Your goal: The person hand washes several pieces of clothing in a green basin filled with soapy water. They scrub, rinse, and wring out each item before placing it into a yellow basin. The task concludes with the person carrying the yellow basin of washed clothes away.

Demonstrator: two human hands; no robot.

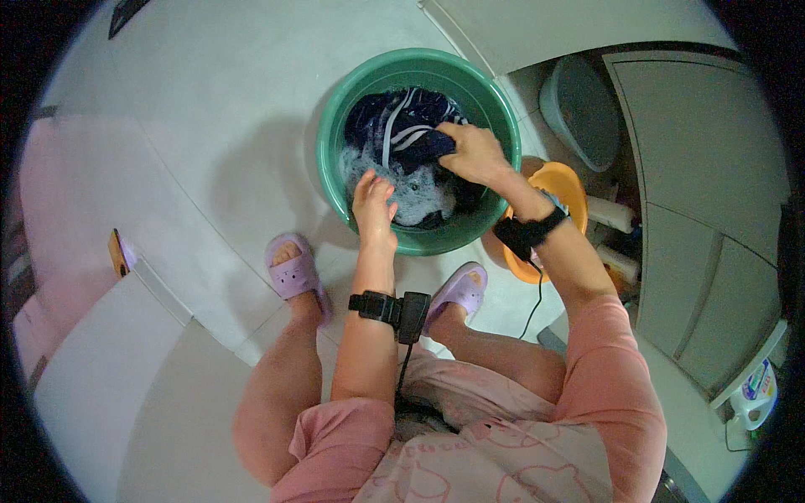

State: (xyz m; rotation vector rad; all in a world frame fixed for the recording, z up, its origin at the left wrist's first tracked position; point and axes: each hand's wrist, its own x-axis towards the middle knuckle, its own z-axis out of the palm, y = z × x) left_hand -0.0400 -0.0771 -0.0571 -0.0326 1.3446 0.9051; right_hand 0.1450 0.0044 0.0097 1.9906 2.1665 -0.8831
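A round green plastic basin (pixel 418 244) stands on the floor before me, holding sudsy water and a dark navy garment (pixel 421 107) with white stripes. My right hand (pixel 475 151) grips a bunched part of the garment at the basin's right side. Over the near left part of the basin is my left hand (pixel 375 204), fingers slightly curled and apart, with nothing in it, beside the white suds (pixel 409 192). Part of the garment is hidden under the foam. A black strapped device sits on each wrist, each with a cable.
An orange plastic basin (pixel 582 195) stands just right of the green one, partly behind my right forearm. Farther right, a pale basin (pixel 560 113) leans by a grey cabinet (pixel 685 151). A detergent bottle (pixel 755 396) is at the lower right. My feet in purple slippers (pixel 292 276) are near the green basin.
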